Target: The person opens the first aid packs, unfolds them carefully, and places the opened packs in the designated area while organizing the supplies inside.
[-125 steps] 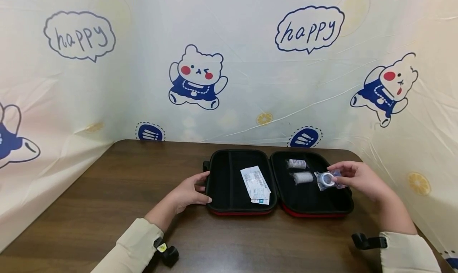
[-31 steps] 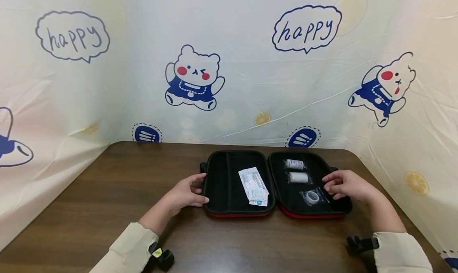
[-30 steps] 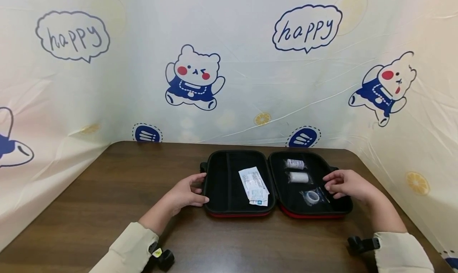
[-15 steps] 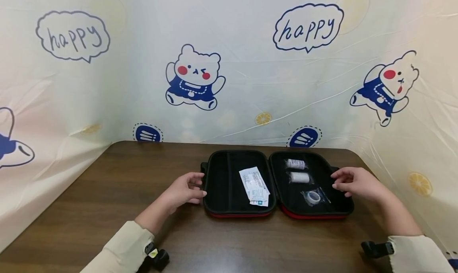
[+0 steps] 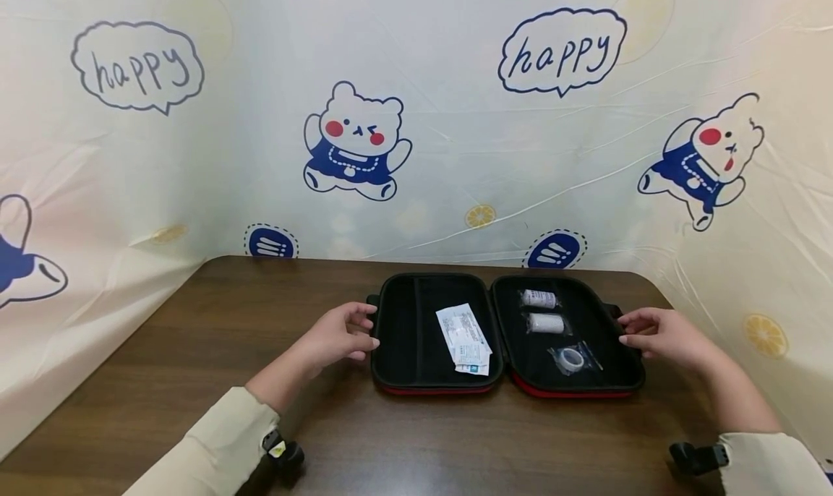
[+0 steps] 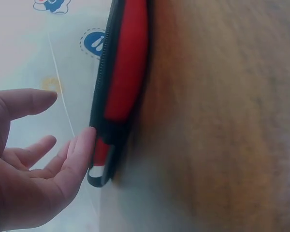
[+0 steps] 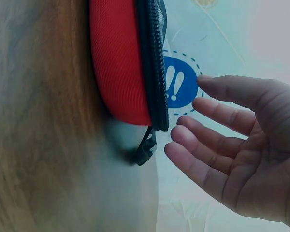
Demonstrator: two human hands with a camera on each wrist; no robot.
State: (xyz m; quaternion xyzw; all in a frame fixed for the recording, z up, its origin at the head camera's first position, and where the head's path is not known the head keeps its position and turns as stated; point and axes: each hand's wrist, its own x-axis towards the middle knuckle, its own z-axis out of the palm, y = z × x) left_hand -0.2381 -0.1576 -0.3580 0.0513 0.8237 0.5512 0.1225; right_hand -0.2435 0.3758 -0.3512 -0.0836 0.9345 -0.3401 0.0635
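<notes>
A zippered case, black inside and red outside, lies unfolded on the table; its left half [image 5: 398, 337] and right half [image 5: 520, 366] sit side by side. Several flat white packets [image 5: 463, 337] lie in the left half. In the right half are two plastic-wrapped rolls, a printed one [image 5: 539, 298] and a plain white one [image 5: 547, 323], plus a bagged tape roll [image 5: 570, 359]. My left hand [image 5: 335, 339] is at the left edge, one fingertip seeming to touch it in the left wrist view. My right hand [image 5: 673, 337], fingers loosely bent and holding nothing, is beside the right edge.
The brown wooden table [image 5: 423, 445] spreads in front and to the left. A patterned curtain [image 5: 442, 142] rises behind it and along both sides. A dark strap loop [image 7: 146, 149] hangs off the case's end in the right wrist view.
Some seconds ago my right hand held the bagged tape roll; it now lies in the right half. The right hand has withdrawn rightward past the edge. My left hand has loosened slightly.
</notes>
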